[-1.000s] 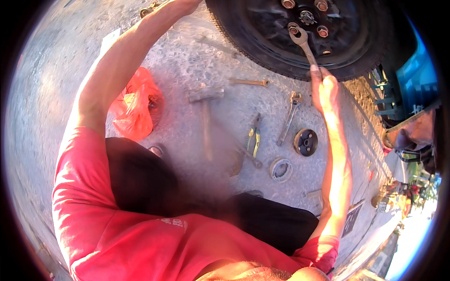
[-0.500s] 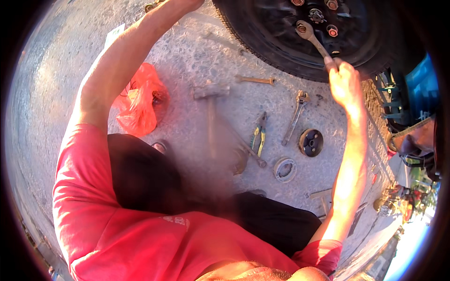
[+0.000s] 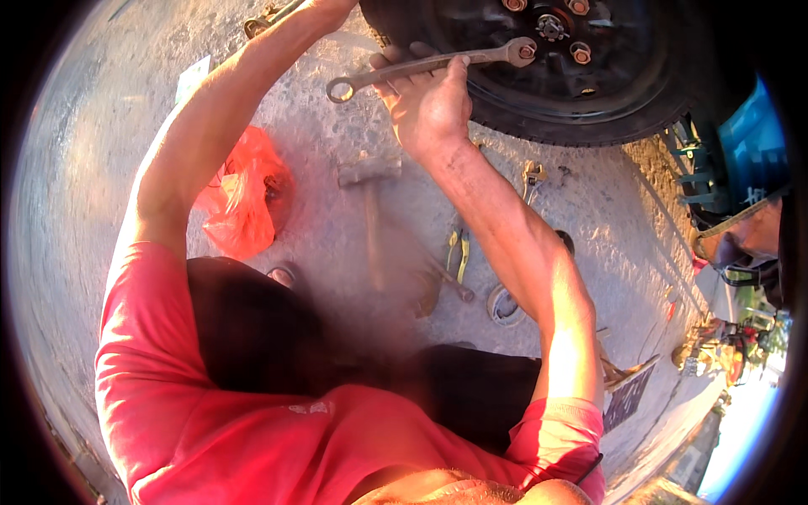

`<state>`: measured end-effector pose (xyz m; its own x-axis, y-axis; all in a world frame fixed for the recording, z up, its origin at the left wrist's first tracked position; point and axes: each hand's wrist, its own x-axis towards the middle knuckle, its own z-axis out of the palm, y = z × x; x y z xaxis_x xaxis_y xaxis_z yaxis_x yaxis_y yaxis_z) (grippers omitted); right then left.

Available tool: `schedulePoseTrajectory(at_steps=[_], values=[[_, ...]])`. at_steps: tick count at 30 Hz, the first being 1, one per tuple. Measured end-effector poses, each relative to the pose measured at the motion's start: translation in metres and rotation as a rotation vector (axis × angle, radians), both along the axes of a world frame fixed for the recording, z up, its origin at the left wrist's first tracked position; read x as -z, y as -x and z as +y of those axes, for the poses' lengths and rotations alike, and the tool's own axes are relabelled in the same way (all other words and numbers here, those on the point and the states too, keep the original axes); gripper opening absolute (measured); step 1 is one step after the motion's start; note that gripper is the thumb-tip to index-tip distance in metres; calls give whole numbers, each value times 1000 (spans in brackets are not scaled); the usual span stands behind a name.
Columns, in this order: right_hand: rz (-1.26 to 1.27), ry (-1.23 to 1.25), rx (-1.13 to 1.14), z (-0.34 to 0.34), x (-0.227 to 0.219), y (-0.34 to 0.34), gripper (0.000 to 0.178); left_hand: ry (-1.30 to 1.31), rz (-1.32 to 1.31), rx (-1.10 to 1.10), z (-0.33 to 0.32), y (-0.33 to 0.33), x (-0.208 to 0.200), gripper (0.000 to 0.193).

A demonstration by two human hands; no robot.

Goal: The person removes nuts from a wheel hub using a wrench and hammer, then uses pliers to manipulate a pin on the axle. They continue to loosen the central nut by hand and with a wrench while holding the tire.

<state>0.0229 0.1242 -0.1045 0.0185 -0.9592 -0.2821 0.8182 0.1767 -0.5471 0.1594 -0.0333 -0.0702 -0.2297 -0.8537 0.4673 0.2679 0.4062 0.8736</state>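
Note:
A combination wrench lies across the lower left of a dark wheel with a black tyre. Its open jaw sits on one rusty lug nut, and its ring end sticks out to the left past the tyre. My right hand grips the wrench, palm turned up, thumb on one side of the shaft and fingers behind it. Several other lug nuts surround the wheel's hub nut. At the top edge, beside the tyre, my left hand is only partly visible; its fingers are cut off.
On the concrete lie a hammer, a red plastic bag, yellow-green pliers and an adjustable wrench. A pale ring and a dark round part are partly behind my right forearm. Something blue stands at right.
My right hand has swung left with the wrench, from below the nut to beyond the tyre's left side. The wrench now lies nearly level. My left arm stays about where it was.

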Motion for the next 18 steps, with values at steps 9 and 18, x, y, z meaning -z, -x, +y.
schedulePoseTrajectory(at_steps=[9,18], values=[[741,-96,-404,83,24,35,50,17,49,110,-3,-1,4,66],[2228,429,71,34,-76,154,47,-76,-21,-67,-2,-3,5,74]])
